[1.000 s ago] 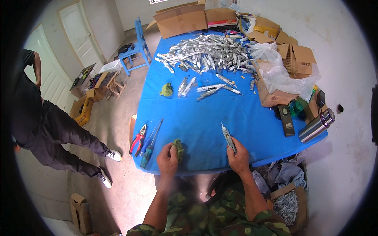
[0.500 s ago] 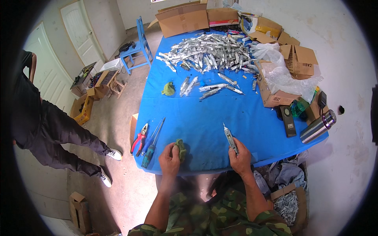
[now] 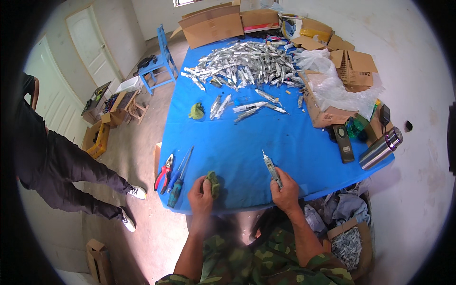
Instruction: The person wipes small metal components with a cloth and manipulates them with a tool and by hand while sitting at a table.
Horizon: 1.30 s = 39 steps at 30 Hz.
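Note:
Over the near edge of the blue-covered table (image 3: 228,142), my left hand (image 3: 199,198) is closed on a crumpled green rag (image 3: 213,184). My right hand (image 3: 287,194) grips a grey pen-shaped tester (image 3: 269,165) by its lower end, its thin metal tip pointing up and away. The rag and the tester are apart. Left of my left hand lie pliers with red handles (image 3: 164,174) and screwdrivers, one with a teal handle (image 3: 175,193). Farther off, several loose pen-shaped testers (image 3: 248,110) lie beside a second yellow-green rag (image 3: 196,111).
A big heap of similar testers (image 3: 247,61) covers the far table. Cardboard boxes (image 3: 327,116), a dark handheld device (image 3: 344,145) and a steel flask (image 3: 381,148) line the right side. Below right sits a box of grey scraps (image 3: 346,249). A person (image 3: 61,166) stands at left.
The view has shifted slightly, so the table scene sits a little farther left in it. Both hands keep their hold on the rag and the tester.

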{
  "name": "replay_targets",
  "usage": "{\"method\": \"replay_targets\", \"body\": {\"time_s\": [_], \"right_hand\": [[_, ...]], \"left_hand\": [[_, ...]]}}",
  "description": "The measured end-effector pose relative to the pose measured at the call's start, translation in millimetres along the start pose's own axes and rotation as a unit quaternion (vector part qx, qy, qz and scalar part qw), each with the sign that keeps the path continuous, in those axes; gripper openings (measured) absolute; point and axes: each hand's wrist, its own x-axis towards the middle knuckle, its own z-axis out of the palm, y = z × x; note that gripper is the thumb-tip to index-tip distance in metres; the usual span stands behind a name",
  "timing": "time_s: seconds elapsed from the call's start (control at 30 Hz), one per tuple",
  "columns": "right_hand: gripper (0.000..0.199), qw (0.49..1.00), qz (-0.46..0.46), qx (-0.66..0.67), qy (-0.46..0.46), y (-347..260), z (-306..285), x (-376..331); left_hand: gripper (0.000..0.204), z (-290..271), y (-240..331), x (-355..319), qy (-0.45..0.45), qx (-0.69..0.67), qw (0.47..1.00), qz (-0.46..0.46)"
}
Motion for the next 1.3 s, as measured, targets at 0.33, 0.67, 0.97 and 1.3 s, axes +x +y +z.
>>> {"method": "replay_targets", "body": {"time_s": [0.33,0.67,0.97,1.3], "right_hand": [[0.042,1.0,-0.016,-0.002,0.005,3,1,0],[0.042,1.0,0.001,0.015,-0.009,3,1,-1],[0.036,0.997,0.019,0.075,0.021,-10,-12,70],[0.032,0.997,0.077,0.021,0.012,-49,-11,267]], "left_hand": [[0.023,1,1,0,-0.004,-0.017,1.0,-0.005],[0.024,0,0,1,0.001,0.004,1.0,0.003],[0.024,2,-4,1,-0.007,0.004,1.0,0.005],[0.023,2,-12,4,0.012,-0.004,1.0,0.025]]}}
